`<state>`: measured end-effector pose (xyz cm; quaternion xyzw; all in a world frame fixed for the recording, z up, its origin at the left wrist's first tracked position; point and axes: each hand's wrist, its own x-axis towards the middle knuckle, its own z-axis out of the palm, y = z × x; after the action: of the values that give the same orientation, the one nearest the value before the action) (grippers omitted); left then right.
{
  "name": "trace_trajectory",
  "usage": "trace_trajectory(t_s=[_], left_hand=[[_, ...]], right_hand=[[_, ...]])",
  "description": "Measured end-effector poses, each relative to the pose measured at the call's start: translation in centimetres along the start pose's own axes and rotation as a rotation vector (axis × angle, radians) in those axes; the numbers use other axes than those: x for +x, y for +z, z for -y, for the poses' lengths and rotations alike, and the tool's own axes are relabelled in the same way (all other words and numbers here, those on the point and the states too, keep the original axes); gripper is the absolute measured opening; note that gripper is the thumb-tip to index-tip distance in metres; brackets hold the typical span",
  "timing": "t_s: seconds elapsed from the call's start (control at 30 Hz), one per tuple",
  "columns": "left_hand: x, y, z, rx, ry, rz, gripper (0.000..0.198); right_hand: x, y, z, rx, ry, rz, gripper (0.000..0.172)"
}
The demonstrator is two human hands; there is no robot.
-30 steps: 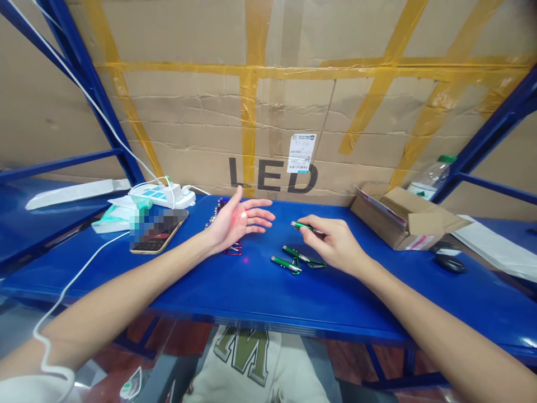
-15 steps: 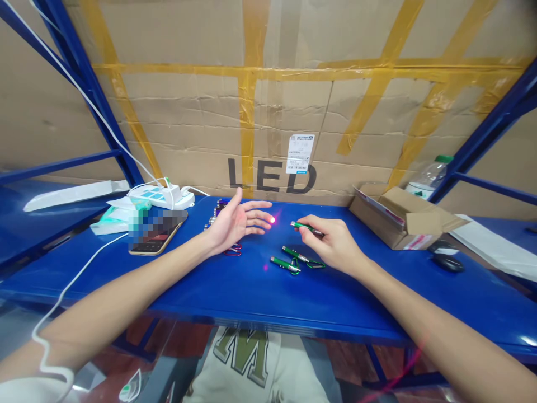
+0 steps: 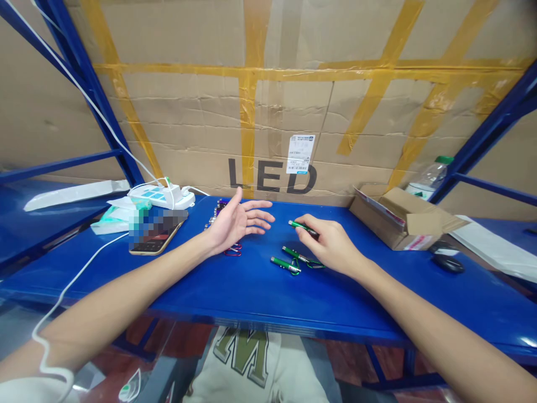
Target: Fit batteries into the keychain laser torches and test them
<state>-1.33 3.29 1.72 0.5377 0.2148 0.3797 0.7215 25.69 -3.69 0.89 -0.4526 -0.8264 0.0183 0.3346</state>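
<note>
Above the blue table (image 3: pixel 235 285), my right hand (image 3: pixel 329 243) grips a green laser pointer (image 3: pixel 302 227), its front end aimed left toward my other palm. No light shows at its tip. My left hand (image 3: pixel 239 223) is open and holds nothing, palm turned to the right, fingers spread. Two more green laser pointers lie on the table below my right hand: one nearer the front (image 3: pixel 285 265), one just behind it (image 3: pixel 296 255) with a green carabiner clip. Red carabiner clips (image 3: pixel 233 250) and a row of small metal-ended items (image 3: pixel 218 208) are partly hidden by my left hand.
At left lie a phone (image 3: pixel 153 238), a tissue pack (image 3: pixel 113 215) and a white power strip (image 3: pixel 157 195) with cables. An opened cardboard box (image 3: pixel 398 218), a black mouse (image 3: pixel 448 263) and a plastic bottle (image 3: pixel 430 176) stand at right. A large taped carton (image 3: pixel 188 123) walls the back.
The bright red spot on my left fingertips and the pink glow on the table are gone. My right hand has shifted very slightly, still holding the laser pointer.
</note>
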Motion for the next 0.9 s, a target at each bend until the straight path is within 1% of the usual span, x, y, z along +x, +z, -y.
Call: trace_trajectory(t_s=[0.2, 0.43, 0.53, 0.67, 0.83, 0.9], left_hand=[[0.0, -0.1, 0.0, 0.015, -0.003, 0.006, 0.087], [0.0, 0.0, 0.1, 0.046, 0.0, 0.022, 0.087], [0.0, 0.1, 0.2, 0.045, -0.003, 0.019, 0.086], [0.0, 0.1, 0.1, 0.053, -0.013, 0.016, 0.086], [0.0, 0.0, 0.3, 0.07, -0.016, 0.029, 0.086], [0.0, 0.0, 0.3, 0.083, -0.019, 0.035, 0.085]], right_hand=[[-0.1, 1.0, -1.5, -0.185, -0.01, 0.225, 0.03], [-0.2, 1.4, -2.4, -0.175, -0.01, 0.337, 0.028], [-0.3, 1.5, -2.4, -0.171, -0.013, 0.354, 0.028], [-0.4, 1.5, -2.2, -0.121, -0.044, 0.34, 0.026], [-0.4, 1.3, -1.4, -0.028, -0.096, 0.342, 0.023], [-0.3, 1.2, -0.9, -0.012, -0.097, 0.36, 0.025]])
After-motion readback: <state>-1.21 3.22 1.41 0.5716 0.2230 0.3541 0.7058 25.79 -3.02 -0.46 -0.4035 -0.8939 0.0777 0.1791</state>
